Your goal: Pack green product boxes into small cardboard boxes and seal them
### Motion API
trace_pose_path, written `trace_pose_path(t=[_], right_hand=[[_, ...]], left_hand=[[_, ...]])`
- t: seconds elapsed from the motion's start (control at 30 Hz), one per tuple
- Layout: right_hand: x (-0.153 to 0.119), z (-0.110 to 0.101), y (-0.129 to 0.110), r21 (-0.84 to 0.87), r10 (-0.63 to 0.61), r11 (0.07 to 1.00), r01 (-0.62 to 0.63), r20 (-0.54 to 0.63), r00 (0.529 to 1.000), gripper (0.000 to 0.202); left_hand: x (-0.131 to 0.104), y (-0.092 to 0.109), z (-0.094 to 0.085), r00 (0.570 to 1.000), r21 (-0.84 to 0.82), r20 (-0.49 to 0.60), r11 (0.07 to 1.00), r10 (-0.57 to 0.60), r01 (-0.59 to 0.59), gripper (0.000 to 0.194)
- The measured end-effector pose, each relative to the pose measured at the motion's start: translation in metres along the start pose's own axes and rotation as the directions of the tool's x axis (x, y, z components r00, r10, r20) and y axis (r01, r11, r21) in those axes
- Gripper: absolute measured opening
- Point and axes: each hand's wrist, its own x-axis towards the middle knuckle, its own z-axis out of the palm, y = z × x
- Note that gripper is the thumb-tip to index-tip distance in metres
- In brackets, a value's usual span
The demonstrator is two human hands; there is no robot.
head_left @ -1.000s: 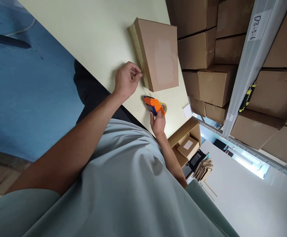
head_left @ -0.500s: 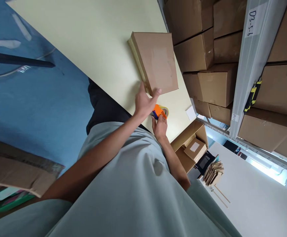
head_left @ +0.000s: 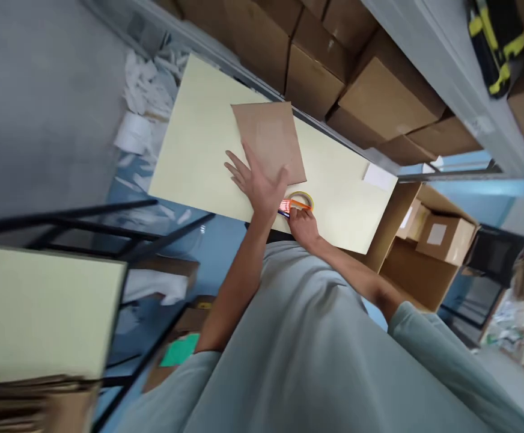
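Note:
A closed brown cardboard box [head_left: 271, 135] lies on the pale yellow tabletop [head_left: 203, 138]. My left hand [head_left: 262, 187] is open with its fingers spread, over the near left corner of the box. Whether the palm presses on it is hard to tell. Close to the table's front edge, my right hand [head_left: 304, 228] is closed around an orange tape dispenser [head_left: 294, 205]. A roll of yellowish tape [head_left: 306, 197] shows on its far side, just short of the box. The fingers hide part of the dispenser.
Shelves of cardboard boxes [head_left: 313, 75] line the table's far side, with a black and yellow tool [head_left: 491, 51] on a beam. A large open carton [head_left: 388, 231] holding smaller boxes stands at the right. White scraps [head_left: 147, 90] lie beyond the left end; another pale table [head_left: 48, 313] stands lower left.
My view has swung, bringing more of the room on the left into sight. My left hand's fingers have spread wider over the box. My right hand still holds the tape dispenser.

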Motion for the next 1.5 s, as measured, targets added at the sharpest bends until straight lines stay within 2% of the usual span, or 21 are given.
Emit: trace_pose_path(t=[0.07,0.17,0.27,0.4,0.5,0.63,0.7,0.77,0.87,0.97,1.07,1.23,1.3,1.33,1.4,1.5], right_hand=[[0.0,0.001,-0.003,0.077,0.019,0.997,-0.019,-0.005,1.0,0.028],[-0.004,0.008,-0.001,0.17,0.04,0.985,-0.034,-0.034,0.999,0.027],[-0.007,0.016,0.0,0.256,0.008,0.967,0.005,-0.051,0.999,0.032],[-0.014,0.023,0.008,0.331,-0.004,0.944,0.02,-0.049,0.999,0.039],[-0.043,0.03,0.04,0.339,0.057,0.94,-0.037,-0.05,0.997,0.037],[-0.108,0.047,0.11,0.24,0.122,0.964,-0.118,-0.005,0.992,0.027],[-0.128,0.053,0.142,0.181,0.159,0.972,-0.152,-0.026,0.987,0.027],[-0.127,0.053,0.165,0.17,0.176,0.972,-0.162,-0.068,0.982,0.031],[-0.092,0.046,0.178,0.223,0.188,0.962,-0.155,-0.135,0.973,0.035],[-0.051,0.037,0.174,0.309,0.174,0.945,-0.108,-0.194,0.965,0.04],[-0.026,0.032,0.154,0.387,0.113,0.922,-0.017,-0.225,0.968,0.042],[-0.019,0.031,0.093,0.398,-0.04,0.909,0.124,-0.215,0.976,0.042],[-0.021,0.032,0.07,0.364,-0.091,0.918,0.157,-0.191,0.977,0.044],[-0.022,0.033,0.062,0.342,-0.108,0.926,0.162,-0.172,0.979,0.045],[-0.024,0.036,0.051,0.312,-0.111,0.938,0.149,-0.137,0.984,0.046],[-0.029,0.042,0.048,0.338,-0.048,0.937,0.088,-0.126,0.991,0.044]], left_hand=[[0.008,0.022,0.008,0.999,0.107,0.009,0.993,-0.052,0.051,0.143],[0.014,0.042,0.029,0.993,0.182,-0.038,0.977,-0.108,0.114,0.148],[0.015,0.044,0.039,0.987,0.23,-0.086,0.961,-0.138,0.154,0.145],[0.015,0.042,0.037,0.98,0.295,-0.071,0.935,-0.184,0.197,0.138],[0.015,0.042,0.035,0.981,0.337,-0.066,0.921,-0.184,0.195,0.144],[0.014,0.043,0.034,0.982,0.409,-0.037,0.894,-0.185,0.184,0.155],[0.013,0.044,0.031,0.985,0.43,-0.003,0.889,-0.171,0.156,0.155],[0.01,0.044,0.027,0.99,0.43,0.033,0.896,-0.135,0.107,0.155],[0.005,0.042,0.014,0.993,0.445,0.108,0.895,-0.056,0.002,0.155],[0.003,0.035,-0.008,0.97,0.488,0.243,0.86,0.027,-0.146,0.157],[0.009,0.028,-0.034,0.911,0.541,0.407,0.785,0.07,-0.302,0.16],[0.025,0.02,-0.077,0.79,0.562,0.611,0.681,0.042,-0.47,0.177],[0.027,0.02,-0.084,0.781,0.555,0.623,0.677,0.046,-0.483,0.18],[0.026,0.021,-0.082,0.797,0.553,0.6,0.685,0.067,-0.474,0.179],[0.023,0.026,-0.068,0.861,0.546,0.487,0.718,0.148,-0.432,0.168],[0.02,0.041,-0.019,0.941,0.504,0.236,0.796,0.245,-0.333,0.128]])
